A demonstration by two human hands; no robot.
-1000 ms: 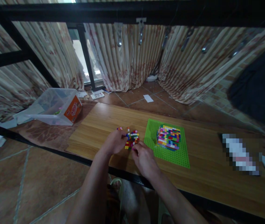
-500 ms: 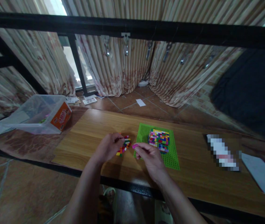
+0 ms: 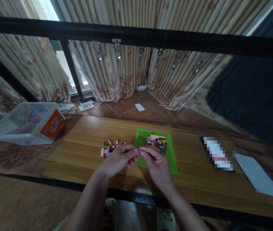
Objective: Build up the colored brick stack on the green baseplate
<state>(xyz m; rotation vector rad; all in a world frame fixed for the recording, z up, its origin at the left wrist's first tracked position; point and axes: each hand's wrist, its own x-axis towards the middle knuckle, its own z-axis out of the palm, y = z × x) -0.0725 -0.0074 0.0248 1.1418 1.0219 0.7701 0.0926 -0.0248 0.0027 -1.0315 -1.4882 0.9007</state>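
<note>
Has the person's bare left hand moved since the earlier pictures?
Yes. The left hand has moved right, from the loose multicoloured plastic bricks toward the flat green studded baseplate, now beside the right hand.

Head-worn view, facing forward, down over table [image 3: 78, 146]

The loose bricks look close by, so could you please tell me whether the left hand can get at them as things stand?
Probably yes: the left hand is right beside the loose bricks with nothing visible between, though it and the right hand both seem busy at a pink piece.
</note>
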